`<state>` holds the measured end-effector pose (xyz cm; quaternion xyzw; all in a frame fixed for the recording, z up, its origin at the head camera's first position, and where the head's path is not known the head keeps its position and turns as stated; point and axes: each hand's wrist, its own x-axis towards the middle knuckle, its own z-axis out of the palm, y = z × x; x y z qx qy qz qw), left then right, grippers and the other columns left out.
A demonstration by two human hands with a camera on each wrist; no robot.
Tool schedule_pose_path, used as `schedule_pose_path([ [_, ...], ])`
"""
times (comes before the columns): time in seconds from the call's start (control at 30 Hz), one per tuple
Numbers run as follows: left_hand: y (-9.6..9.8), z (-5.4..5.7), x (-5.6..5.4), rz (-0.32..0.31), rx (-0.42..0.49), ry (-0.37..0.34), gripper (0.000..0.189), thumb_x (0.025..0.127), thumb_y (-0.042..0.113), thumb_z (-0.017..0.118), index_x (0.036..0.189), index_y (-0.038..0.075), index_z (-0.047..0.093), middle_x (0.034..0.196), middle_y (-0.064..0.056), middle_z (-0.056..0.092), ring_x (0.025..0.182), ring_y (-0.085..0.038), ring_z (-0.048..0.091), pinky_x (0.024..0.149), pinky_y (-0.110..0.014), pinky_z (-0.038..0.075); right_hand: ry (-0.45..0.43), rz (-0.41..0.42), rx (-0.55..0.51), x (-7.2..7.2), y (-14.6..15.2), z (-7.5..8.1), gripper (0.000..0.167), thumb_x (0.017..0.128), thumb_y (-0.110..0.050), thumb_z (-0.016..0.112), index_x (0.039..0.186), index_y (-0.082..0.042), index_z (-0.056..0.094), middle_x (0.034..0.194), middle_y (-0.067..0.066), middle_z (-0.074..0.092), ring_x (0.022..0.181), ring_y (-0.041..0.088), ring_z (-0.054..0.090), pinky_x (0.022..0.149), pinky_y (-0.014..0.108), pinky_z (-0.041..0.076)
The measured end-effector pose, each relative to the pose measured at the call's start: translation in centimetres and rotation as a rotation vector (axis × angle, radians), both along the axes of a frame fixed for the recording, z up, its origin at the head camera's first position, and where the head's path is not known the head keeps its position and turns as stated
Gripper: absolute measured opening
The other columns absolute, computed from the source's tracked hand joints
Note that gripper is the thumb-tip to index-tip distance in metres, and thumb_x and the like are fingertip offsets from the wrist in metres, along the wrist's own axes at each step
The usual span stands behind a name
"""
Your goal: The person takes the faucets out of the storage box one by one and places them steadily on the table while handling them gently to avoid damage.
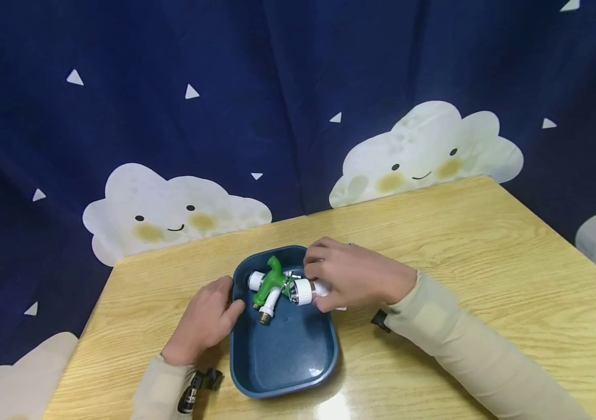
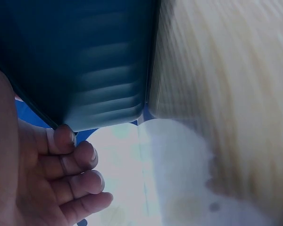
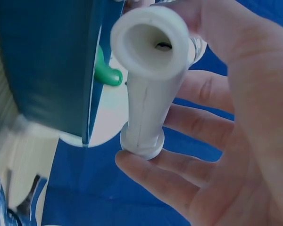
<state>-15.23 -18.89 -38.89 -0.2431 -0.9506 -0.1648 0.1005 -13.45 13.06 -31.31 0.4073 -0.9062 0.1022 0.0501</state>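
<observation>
A dark blue plastic tray lies on the table, and my left hand grips its left rim, thumb over the edge and fingers outside. In the left wrist view those fingers lie loosely bent against the tray's outer wall. Over the tray's right side my right hand holds a white plastic tap with a ribbed white knob and a shiny metal ring. Its hollow flared end faces the right wrist camera. Inside the tray lie a green tap and a white tap with a brass threaded end.
The wooden table extends to both sides of the tray. Shiny metal parts show at the lower left of the right wrist view, cut off by the frame. A dark blue curtain with clouds hangs behind the table.
</observation>
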Motion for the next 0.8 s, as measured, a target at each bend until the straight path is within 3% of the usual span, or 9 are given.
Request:
schedule_pose_path([
  [0.4, 0.3, 0.1, -0.1, 0.009, 0.001, -0.015, 0.014, 0.089, 0.018, 0.060, 0.081, 0.014, 0.049, 0.071, 0.002, 0.044, 0.065, -0.013, 0.041, 0.063, -0.027, 0.035, 0.067, -0.047, 0.009, -1.0, 3.6, -0.9, 0.014, 0.081, -0.030, 0.071, 0.087, -0.017, 0.071, 0.104, 0.000, 0.069, 0.111, 0.028, 0.061, 0.091, 0.039, 0.055],
  [0.6, 0.3, 0.1, -0.1, 0.017, 0.004, -0.043, 0.015, 0.088, 0.017, 0.060, 0.079, 0.015, 0.048, 0.071, 0.002, 0.043, 0.064, -0.012, 0.040, 0.063, -0.026, 0.033, 0.067, -0.069, 0.015, -1.0, 4.9, -1.6, 0.015, 0.082, -0.028, 0.071, 0.091, -0.016, 0.073, 0.104, 0.001, 0.070, 0.110, 0.028, 0.062, 0.092, 0.040, 0.056],
  [0.8, 0.2, 0.0, 0.0, 0.035, 0.002, -0.061, 0.015, 0.089, 0.016, 0.060, 0.080, 0.015, 0.048, 0.071, 0.002, 0.043, 0.064, -0.012, 0.039, 0.063, -0.026, 0.033, 0.044, -0.112, -0.008, -1.1, 5.5, -1.3, 0.018, 0.081, -0.029, 0.072, 0.093, -0.016, 0.074, 0.110, 0.003, 0.071, 0.113, 0.028, 0.062, 0.096, 0.041, 0.055],
])
